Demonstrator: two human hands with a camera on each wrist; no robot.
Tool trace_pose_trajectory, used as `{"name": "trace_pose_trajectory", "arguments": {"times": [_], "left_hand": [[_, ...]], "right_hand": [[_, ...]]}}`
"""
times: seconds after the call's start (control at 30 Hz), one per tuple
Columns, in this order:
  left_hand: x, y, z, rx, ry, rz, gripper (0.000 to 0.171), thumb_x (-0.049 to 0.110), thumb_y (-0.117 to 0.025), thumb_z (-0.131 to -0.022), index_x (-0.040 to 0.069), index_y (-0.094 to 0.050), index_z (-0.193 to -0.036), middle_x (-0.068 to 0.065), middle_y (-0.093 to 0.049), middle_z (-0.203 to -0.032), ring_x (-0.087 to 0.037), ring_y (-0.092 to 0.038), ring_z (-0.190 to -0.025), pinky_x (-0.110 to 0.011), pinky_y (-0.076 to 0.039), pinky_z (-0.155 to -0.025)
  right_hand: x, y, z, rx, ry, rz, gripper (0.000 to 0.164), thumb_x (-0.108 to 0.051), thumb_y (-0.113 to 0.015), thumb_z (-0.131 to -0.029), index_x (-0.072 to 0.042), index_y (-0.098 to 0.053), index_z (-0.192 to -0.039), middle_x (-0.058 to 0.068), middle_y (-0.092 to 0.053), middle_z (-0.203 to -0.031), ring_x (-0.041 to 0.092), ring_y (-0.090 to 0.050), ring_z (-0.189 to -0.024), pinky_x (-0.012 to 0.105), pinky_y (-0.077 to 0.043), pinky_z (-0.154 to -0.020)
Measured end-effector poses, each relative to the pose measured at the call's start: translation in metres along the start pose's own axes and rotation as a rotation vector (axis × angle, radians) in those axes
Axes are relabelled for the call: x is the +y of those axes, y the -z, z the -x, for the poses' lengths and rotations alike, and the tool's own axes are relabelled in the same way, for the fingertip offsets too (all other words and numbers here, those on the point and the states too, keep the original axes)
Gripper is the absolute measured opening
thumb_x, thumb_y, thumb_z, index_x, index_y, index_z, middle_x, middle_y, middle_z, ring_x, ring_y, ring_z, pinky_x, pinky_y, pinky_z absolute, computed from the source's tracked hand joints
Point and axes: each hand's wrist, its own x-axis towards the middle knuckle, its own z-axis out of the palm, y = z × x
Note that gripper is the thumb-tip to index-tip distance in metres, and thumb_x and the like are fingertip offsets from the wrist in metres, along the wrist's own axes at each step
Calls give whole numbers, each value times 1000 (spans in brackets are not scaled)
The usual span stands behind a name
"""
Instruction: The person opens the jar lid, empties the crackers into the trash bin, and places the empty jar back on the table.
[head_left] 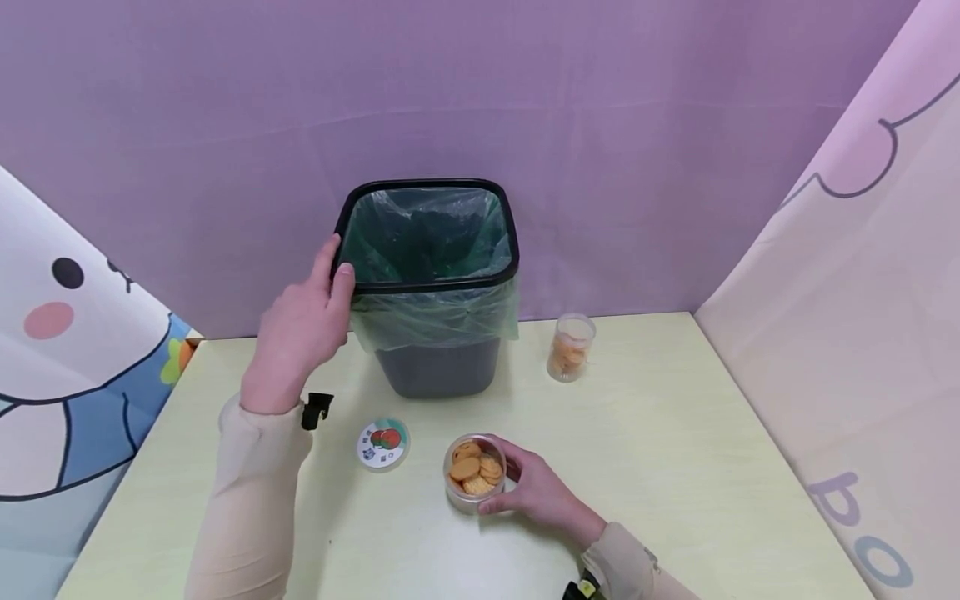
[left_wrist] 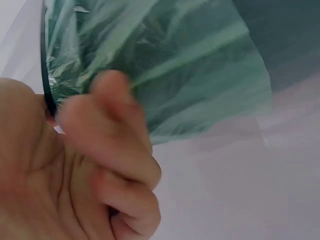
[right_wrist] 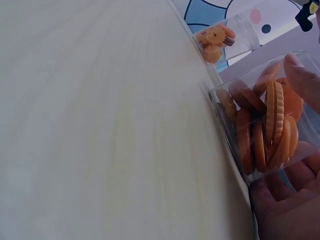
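My left hand grips the black rim of a grey trash bin at its left front corner. A thin green bag lines the bin and hangs over the rim. In the left wrist view the fingers curl in front of the bag. My right hand holds a clear round jar from its right side, thumb in front. Round cookies lie inside the lidless jar, which stands upright on the table.
A round lid with a red fruit picture lies left of the jar. Another clear jar with cookies stands right of the bin. A purple cloth hangs behind the table, and printed cloths flank both sides.
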Motion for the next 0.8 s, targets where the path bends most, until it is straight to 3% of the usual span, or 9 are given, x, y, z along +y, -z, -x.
{"name": "trace_pose_trajectory", "arguments": {"times": [0.17,0.3,0.57,0.8], "left_hand": [[-3,0,-1,-59,-20,161,69,61,-17,-103,30,5,-160,-7,-68,-69,-25,-63,-53,-50,-50,-73],[-6,-3,-2,-56,-33,231,70,62,-19,-103,30,5,-160,-8,-68,-71,-23,-67,-57,-57,-45,-92],[-6,-4,-3,-32,-34,235,70,63,-18,-102,31,4,-160,-8,-66,-68,-23,-66,-63,-58,-44,-93],[-6,-6,-3,-20,-34,231,70,63,-18,-102,31,3,-160,-8,-67,-68,-21,-65,-60,-56,-47,-88]], "right_hand": [[-1,0,0,-7,3,4,85,-12,-91,-71,-15,-50,-146,1,-53,-144,22,-45,-136,34,-32,-112],[-2,-1,0,-9,2,4,86,-11,-91,-70,-15,-50,-146,1,-53,-144,22,-45,-136,33,-32,-112],[-5,0,-2,-14,7,-24,86,-11,-91,-69,-15,-50,-146,1,-54,-143,23,-48,-133,29,-36,-109],[-15,11,-2,32,-45,-82,85,-10,-89,-71,-13,-50,-146,3,-54,-143,24,-48,-133,25,-37,-106]]}}
